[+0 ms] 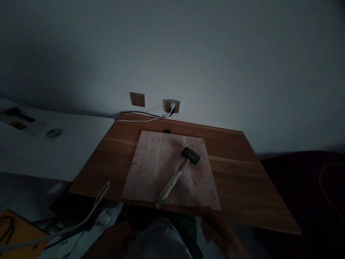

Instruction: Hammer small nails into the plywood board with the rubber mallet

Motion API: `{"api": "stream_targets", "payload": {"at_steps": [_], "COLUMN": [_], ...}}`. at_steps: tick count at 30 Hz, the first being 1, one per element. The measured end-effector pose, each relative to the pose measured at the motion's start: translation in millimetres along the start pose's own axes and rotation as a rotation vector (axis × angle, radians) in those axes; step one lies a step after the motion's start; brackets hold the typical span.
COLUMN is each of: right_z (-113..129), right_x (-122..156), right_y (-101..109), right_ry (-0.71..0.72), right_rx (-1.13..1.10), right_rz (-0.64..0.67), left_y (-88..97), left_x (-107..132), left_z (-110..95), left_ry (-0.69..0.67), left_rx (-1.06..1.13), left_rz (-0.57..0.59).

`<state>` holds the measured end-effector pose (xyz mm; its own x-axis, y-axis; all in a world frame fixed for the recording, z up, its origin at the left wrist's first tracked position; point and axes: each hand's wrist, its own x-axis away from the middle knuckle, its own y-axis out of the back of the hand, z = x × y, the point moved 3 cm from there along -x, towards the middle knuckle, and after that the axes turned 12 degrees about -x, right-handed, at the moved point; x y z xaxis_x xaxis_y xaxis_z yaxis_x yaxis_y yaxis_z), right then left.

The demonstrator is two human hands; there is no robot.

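A mallet with a dark head and a worn, pale wooden handle lies on a square board. Its head points to the far right, and the handle end reaches the board's near edge. Several thin nails stand in a row along the far side of the board. My right hand is low in the picture, by the near right corner of the board; its fingers are dark and blurred. At the bottom left is my left hand, below the table edge, its fingers lost in shadow.
The board rests on a wooden table against a wall. White and black cables run to a wall socket. A white table adjoins on the left, holding a blurred round object. A white cable hangs at the lower left.
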<state>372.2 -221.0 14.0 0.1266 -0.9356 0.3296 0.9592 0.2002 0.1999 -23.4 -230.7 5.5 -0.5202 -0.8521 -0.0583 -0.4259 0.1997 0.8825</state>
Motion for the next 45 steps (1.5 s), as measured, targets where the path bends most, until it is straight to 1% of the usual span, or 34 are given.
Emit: {"api": "stream_targets", "payload": {"at_steps": [1, 2, 3, 4, 6, 7, 8, 10, 12, 14, 19, 23, 27, 32, 37, 40, 45], "right_z": [9.7, 19.7, 29.3, 38.2, 51.5, 55.7, 58.5, 60.0, 57.6, 53.3, 42.7, 38.3, 37.0, 35.5, 37.2, 38.0, 34.1], "right_x": [-13.9, -28.4, -42.2, -54.4, -72.0, -77.4, -80.9, -84.9, -87.1, -89.2, -93.9, -95.2, -95.3, -95.5, -94.7, -93.7, -92.0], "right_y": [-4.8, -11.6, -20.3, -29.3, -45.8, -51.4, -54.7, -55.5, -51.7, -47.4, -44.9, -46.7, -48.6, -50.3, -51.1, -51.1, -51.5], "right_ry": [0.08, 0.166, 0.253, 0.342, 0.487, 0.538, 0.576, 0.601, 0.585, 0.558, 0.526, 0.524, 0.534, 0.555, 0.537, 0.562, 0.581], "right_rx": [0.023, 0.052, 0.094, 0.14, 0.225, 0.251, 0.262, 0.261, 0.239, 0.219, 0.2, 0.213, 0.234, 0.252, 0.258, 0.266, 0.311], "right_rz": [-0.067, -0.126, -0.153, -0.177, -0.195, -0.214, -0.246, -0.323, -0.393, -0.429, -0.413, -0.412, -0.38, -0.396, -0.414, -0.407, -0.386], "left_y": [0.0, 1.7, 5.0, 8.1, 14.2, 17.1, 19.4, 21.9, 21.1, 18.0, 8.4, 4.3, 4.7, 9.8, 17.6, 20.4, 20.9], "left_x": [-14.3, -28.2, -40.8, -52.5, -72.7, -81.3, -89.1, -100.9, -107.5, -109.0, -102.6, -102.0, -105.0, -107.4, -109.1, -112.0, -116.7], "left_z": [-0.8, -2.1, -4.5, -7.5, -11.7, -10.8, -8.0, 1.5, 12.0, 20.3, 28.9, 32.0, 33.3, 32.4, 32.4, 31.5, 30.4], "left_ry": [-0.052, -0.071, -0.096, -0.135, -0.212, -0.218, -0.204, -0.155, -0.105, -0.069, -0.032, -0.018, -0.005, -0.022, -0.032, -0.052, -0.082], "left_rx": [0.001, -0.015, -0.044, -0.083, -0.207, -0.247, -0.263, -0.261, -0.259, -0.276, -0.306, -0.301, -0.316, -0.288, -0.248, -0.224, -0.251], "left_rz": [-0.069, -0.159, -0.274, -0.351, -0.463, -0.506, -0.533, -0.568, -0.573, -0.57, -0.559, -0.52, -0.549, -0.548, -0.523, -0.519, -0.507]}}
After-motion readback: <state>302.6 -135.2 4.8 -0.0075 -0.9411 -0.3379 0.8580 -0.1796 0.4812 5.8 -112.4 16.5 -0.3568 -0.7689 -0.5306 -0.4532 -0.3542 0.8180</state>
